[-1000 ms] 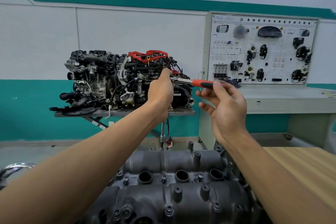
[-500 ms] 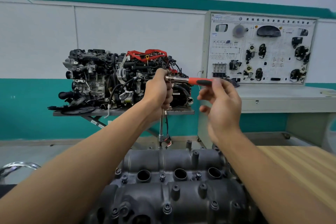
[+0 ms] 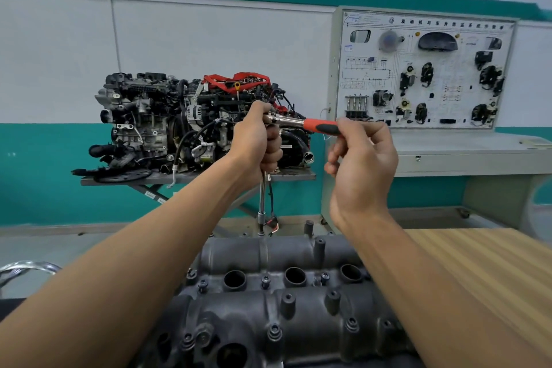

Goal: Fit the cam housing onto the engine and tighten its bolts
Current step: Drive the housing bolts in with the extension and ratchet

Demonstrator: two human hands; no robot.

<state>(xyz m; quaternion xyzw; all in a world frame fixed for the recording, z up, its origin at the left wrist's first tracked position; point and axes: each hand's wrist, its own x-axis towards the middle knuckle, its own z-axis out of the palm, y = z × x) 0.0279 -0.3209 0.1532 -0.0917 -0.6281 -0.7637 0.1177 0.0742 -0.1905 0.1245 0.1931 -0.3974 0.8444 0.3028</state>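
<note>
The dark grey cam housing (image 3: 268, 302) lies on the engine at the bottom centre, with several bolts (image 3: 265, 279) in its bosses. A ratchet wrench (image 3: 313, 124) with a red and black handle sits on a long steel extension (image 3: 262, 203) that runs straight down to the housing's far edge. My left hand (image 3: 257, 140) grips the top of the extension just under the ratchet head. My right hand (image 3: 361, 155) holds the handle's end with its fingertips, fingers curled around it.
A wooden-topped bench (image 3: 484, 284) runs along the right. A display engine (image 3: 191, 125) stands on a metal stand behind. A training panel (image 3: 424, 69) on a grey cabinet is at the back right. A chrome rail (image 3: 27, 267) curves at the left edge.
The ratchet handle has swung slightly toward me and to the left with my right hand, whose fingers have curled closer around it. My left hand stays on the extension.
</note>
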